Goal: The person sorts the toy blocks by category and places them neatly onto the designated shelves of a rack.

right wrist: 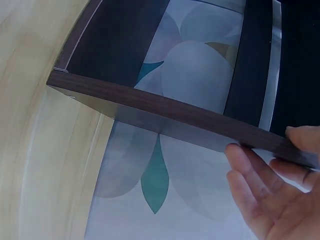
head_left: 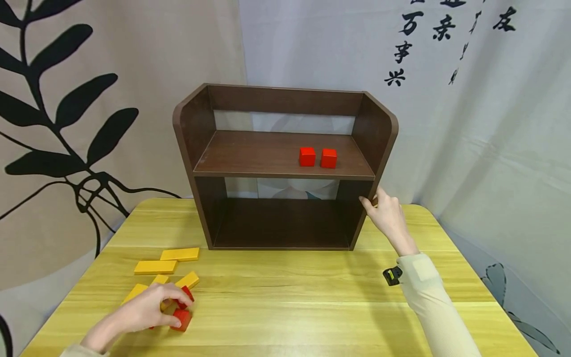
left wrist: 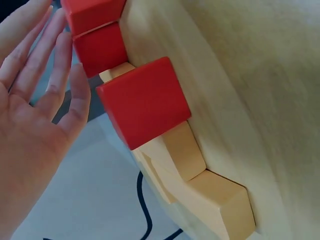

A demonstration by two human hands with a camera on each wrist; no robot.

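Low on the left in the head view, my left hand (head_left: 144, 310) reaches over red cubes. Its thumb touches a near red cube (head_left: 182, 321), and its index finger overlaps a second red cube (head_left: 186, 293). In the left wrist view the fingers (left wrist: 55, 75) extend along the sides of two red cubes, with a larger-looking red cube (left wrist: 145, 102) beside them; the thumb is out of sight. My right hand (head_left: 387, 215) grips the right side panel of a brown two-tier shelf (head_left: 285, 171), thumb on one face, fingers (right wrist: 255, 175) on the other.
Two red cubes, one left (head_left: 307, 157) and one right (head_left: 328, 158), sit on the upper tier. Several yellow blocks (head_left: 156, 267) lie left on the wooden table (head_left: 285, 297). Curtains (head_left: 482, 139) hang behind.
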